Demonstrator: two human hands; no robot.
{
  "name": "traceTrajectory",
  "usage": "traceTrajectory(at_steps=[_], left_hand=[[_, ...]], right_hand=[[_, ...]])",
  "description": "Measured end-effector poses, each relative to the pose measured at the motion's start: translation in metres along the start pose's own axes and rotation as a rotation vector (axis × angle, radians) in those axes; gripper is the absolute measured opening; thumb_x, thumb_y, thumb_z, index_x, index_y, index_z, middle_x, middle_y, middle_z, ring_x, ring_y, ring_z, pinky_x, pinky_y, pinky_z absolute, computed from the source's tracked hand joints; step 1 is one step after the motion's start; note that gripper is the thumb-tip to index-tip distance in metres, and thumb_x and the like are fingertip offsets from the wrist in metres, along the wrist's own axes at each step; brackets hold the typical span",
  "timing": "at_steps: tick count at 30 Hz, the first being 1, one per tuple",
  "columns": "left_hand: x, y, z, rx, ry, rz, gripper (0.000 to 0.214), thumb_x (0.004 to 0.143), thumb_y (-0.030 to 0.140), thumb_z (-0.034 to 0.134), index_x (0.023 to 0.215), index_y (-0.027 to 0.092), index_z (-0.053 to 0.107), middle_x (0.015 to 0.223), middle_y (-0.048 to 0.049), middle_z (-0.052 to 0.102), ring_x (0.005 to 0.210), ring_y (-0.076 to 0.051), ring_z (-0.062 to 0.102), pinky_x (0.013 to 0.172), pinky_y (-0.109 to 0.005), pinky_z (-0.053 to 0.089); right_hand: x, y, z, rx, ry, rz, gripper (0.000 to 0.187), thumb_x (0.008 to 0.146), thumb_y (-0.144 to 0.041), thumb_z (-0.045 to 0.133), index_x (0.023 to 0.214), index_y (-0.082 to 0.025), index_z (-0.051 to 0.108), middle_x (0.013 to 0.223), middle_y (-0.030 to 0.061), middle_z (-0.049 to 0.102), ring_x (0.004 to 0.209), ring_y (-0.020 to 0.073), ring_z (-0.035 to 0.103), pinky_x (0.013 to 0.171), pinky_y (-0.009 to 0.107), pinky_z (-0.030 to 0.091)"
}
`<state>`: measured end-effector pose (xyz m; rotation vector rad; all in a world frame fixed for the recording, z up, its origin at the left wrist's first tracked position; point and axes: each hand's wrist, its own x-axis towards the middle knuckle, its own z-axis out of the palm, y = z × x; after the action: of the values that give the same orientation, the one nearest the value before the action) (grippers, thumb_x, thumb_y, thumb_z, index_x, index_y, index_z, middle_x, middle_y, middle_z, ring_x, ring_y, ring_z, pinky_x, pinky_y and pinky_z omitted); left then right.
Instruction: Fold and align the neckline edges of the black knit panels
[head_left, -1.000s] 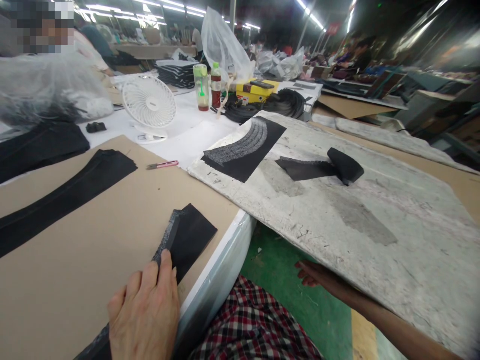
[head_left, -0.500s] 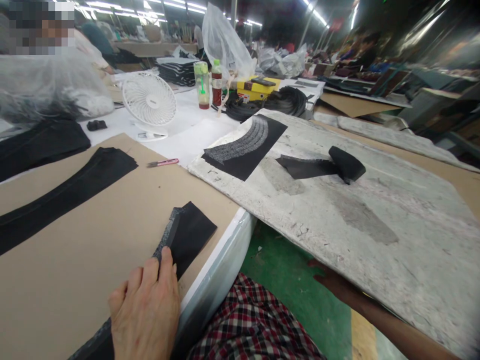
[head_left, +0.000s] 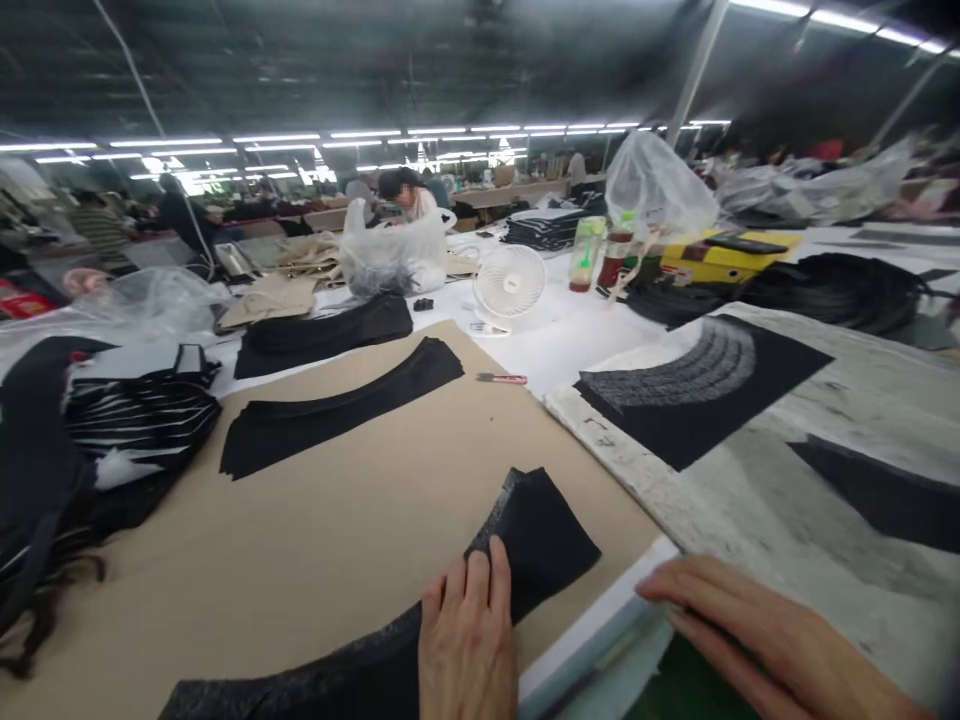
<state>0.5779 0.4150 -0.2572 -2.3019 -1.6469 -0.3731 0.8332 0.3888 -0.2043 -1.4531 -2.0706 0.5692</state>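
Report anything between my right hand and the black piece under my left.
Nothing visible blocks it; only flat brown board and the white edge separate the right hand from the black piece.

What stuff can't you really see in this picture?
All in the head view:
- Middle of the near black piece: hidden under the left hand.
- Right end of the black strip: cut off by the picture's right edge.
- Contents of the white bag: cloudy plastic hides them.

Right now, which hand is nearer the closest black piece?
Left: the left hand rests on the black piece; the right hand is apart, to its right.
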Motion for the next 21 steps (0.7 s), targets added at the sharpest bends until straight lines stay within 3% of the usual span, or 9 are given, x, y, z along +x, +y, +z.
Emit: traceTrajectory(at_steps=[2, 4, 8, 12, 16, 19, 21], left_hand=[[-0.002, 0.001, 0.003, -0.006, 0.039, -0.010, 0.043, 0.082, 0.015, 0.061, 0.125, 0.019, 0.059, 0.097, -0.0036, 0.060, 0.092, -0.019, 0.050, 0.086, -0.036, 0.037], [-0.004, 0.001, 0.008, -0.005, 0.091, -0.021, 0.039, 0.082, 0.016, 0.060, 0.121, 0.020, 0.061, 0.096, -0.0040, 0.061, 0.091, -0.019, 0.052, 0.085, -0.036, 0.038], [-0.005, 0.003, 0.021, 0.002, 0.235, -0.052, 0.032, 0.084, 0.015, 0.056, 0.115, 0.021, 0.064, 0.097, -0.0055, 0.063, 0.090, -0.020, 0.055, 0.081, -0.035, 0.038], [0.001, 0.005, 0.029, -0.037, 0.348, -0.094, 0.024, 0.088, 0.017, 0.052, 0.107, 0.022, 0.067, 0.096, -0.0046, 0.067, 0.088, -0.020, 0.057, 0.077, -0.035, 0.036], [0.007, 0.009, 0.032, -0.091, 0.398, -0.099, 0.023, 0.091, 0.019, 0.049, 0.105, 0.023, 0.066, 0.097, -0.0030, 0.070, 0.089, -0.019, 0.059, 0.078, -0.036, 0.035], [0.011, 0.010, 0.027, -0.152, 0.378, -0.106, 0.020, 0.089, 0.018, 0.051, 0.101, 0.025, 0.066, 0.096, -0.0014, 0.070, 0.087, -0.018, 0.059, 0.077, -0.036, 0.034], [0.018, 0.007, 0.019, -0.250, 0.298, -0.147, 0.021, 0.088, 0.018, 0.051, 0.101, 0.026, 0.065, 0.096, -0.0016, 0.068, 0.086, -0.019, 0.059, 0.077, -0.036, 0.033]], right_hand=[[0.051, -0.004, -0.007, -0.069, -0.086, -0.110, 0.030, 0.098, -0.035, 0.042, 0.117, -0.030, 0.063, 0.113, 0.0078, 0.062, 0.102, 0.0249, 0.061, 0.090, 0.036, 0.052], [0.093, 0.000, 0.000, -0.107, -0.138, -0.208, 0.032, 0.099, -0.030, 0.036, 0.118, -0.026, 0.062, 0.117, 0.0091, 0.060, 0.107, 0.0244, 0.058, 0.094, 0.039, 0.049], [0.144, 0.017, 0.027, -0.175, -0.210, -0.258, 0.033, 0.097, -0.021, 0.034, 0.120, -0.019, 0.058, 0.117, 0.0109, 0.059, 0.109, 0.0247, 0.054, 0.098, 0.044, 0.044], [0.162, 0.023, 0.038, -0.272, -0.262, -0.273, 0.035, 0.094, -0.017, 0.040, 0.126, -0.018, 0.053, 0.120, 0.0109, 0.056, 0.111, 0.0261, 0.051, 0.099, 0.046, 0.040], [0.166, 0.019, 0.033, -0.371, -0.331, -0.172, 0.045, 0.084, -0.018, 0.059, 0.127, -0.018, 0.050, 0.119, 0.0114, 0.056, 0.108, 0.0286, 0.052, 0.094, 0.046, 0.040], [0.166, 0.013, 0.029, -0.387, -0.388, -0.105, 0.039, 0.079, -0.015, 0.064, 0.117, -0.018, 0.055, 0.111, 0.0095, 0.059, 0.102, 0.0286, 0.053, 0.089, 0.045, 0.038], [0.167, 0.009, 0.026, -0.344, -0.421, -0.050, 0.035, 0.077, -0.012, 0.065, 0.111, -0.017, 0.056, 0.101, 0.0075, 0.061, 0.095, 0.0273, 0.055, 0.083, 0.041, 0.037]])
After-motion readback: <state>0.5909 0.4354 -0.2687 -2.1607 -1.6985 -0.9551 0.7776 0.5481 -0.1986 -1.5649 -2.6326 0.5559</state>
